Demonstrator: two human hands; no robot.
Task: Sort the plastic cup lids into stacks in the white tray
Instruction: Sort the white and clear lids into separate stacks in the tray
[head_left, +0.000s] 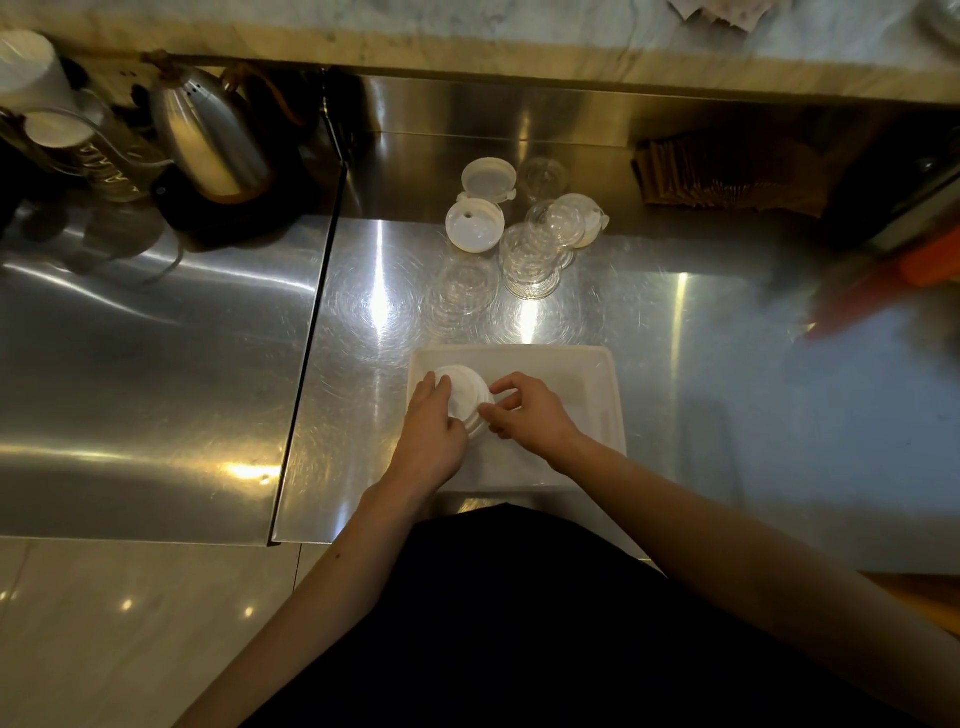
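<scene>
A stack of white lids (465, 397) is gripped from both sides by the curled fingers of the left hand (434, 434) and right hand (530, 415), in the left part of the white tray (597, 374) at lower centre.

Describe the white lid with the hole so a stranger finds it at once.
On the stainless steel counter, look beyond the white plastic tray to the cluster of lids. Two opaque white round lids sit at its left. The nearer white lid alone shows a small hole; its right-hand neighbours are clear domes.
</scene>
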